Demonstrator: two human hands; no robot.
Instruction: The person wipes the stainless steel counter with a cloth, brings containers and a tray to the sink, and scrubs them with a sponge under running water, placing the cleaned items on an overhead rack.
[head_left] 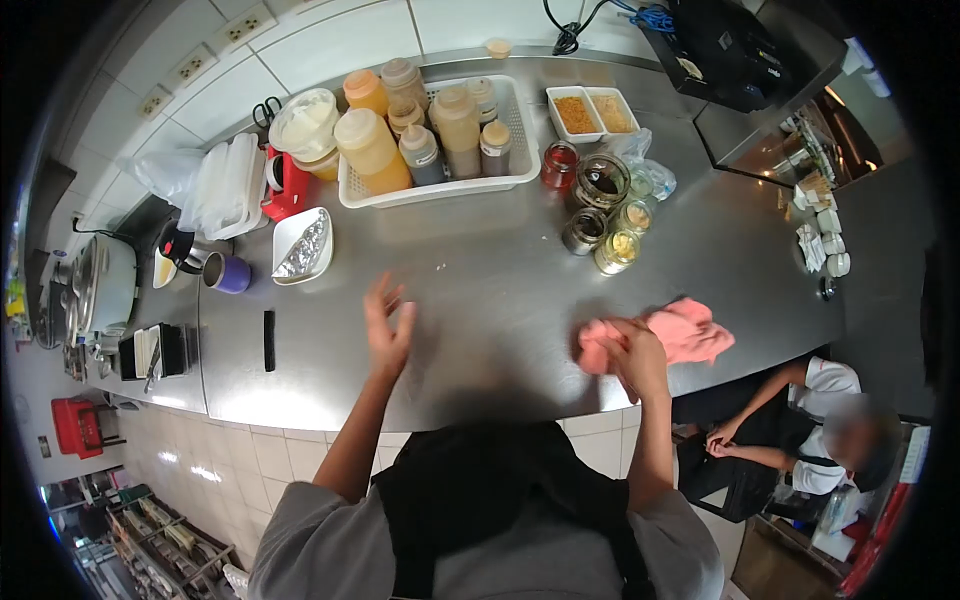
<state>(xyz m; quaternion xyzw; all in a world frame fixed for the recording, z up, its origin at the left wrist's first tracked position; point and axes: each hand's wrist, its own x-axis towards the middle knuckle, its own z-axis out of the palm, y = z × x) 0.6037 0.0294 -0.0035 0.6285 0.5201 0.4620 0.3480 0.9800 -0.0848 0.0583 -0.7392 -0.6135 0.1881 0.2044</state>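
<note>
My right hand grips a pink cloth against the steel counter, near its front edge on the right. Part of the cloth is bunched under my fingers and the rest trails to the right. My left hand is raised over the counter left of centre, its fingers apart and nothing in it. A few small white crumbs lie on the steel just beyond that hand. The nearest dish to it is a white one with crumpled foil inside.
A white basket of sauce bottles stands at the back. Several open jars and a two-part spice tray are at back right. On the left are a purple cup and a black strip. Another person sits at right.
</note>
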